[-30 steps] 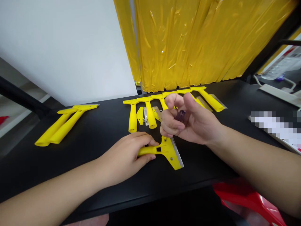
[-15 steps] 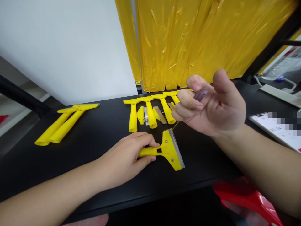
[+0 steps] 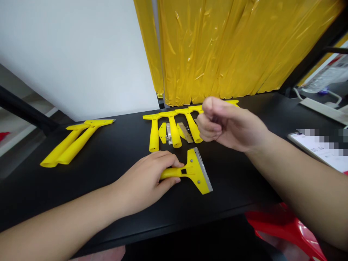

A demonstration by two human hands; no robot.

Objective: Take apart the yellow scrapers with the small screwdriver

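My left hand grips the handle of a yellow scraper, which lies flat on the black table. The scraper's head points right, with two screws in it and a metal blade along its edge. Raised above the table, my right hand is curled closed around a small screwdriver, whose clear handle is now hidden by the fingers. Behind the hands stands a row of yellow scraper handles, with small yellow plates, metal blade pieces and screws between them.
Two yellow scrapers lie together on the left of the black table. A phone is at the right. Yellow plastic sheeting and a white panel stand behind. Something red sits below the front edge.
My right hand has turned over and its fingers have closed in, hiding the screwdriver's handle. My left hand keeps its grip; the scraper has shifted very slightly.
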